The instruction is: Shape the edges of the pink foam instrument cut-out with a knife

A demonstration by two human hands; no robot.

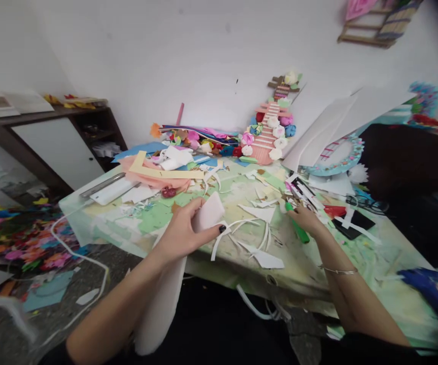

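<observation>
My left hand (183,230) is closed around a long white piece of foam or card (158,309). The piece's upper end stands up between thumb and fingers; its rounded lower end hangs before my lap. On the right of the table, the fingers of my right hand (305,219) are closed on a slim bright green tool (298,229). Its exact kind is hidden by the fingers. Between the hands lie thin curved white strips (266,235) and pointed white offcuts (266,257).
A cloth-covered table (238,185) holds scraps, an L-shaped cream strip (166,174) and a black phone-like slab (354,223). A flower-trimmed guitar model (266,134) leans on the wall. Blue-handled pliers or a glue gun (424,284) lie at right. A white cable (99,263) hangs left.
</observation>
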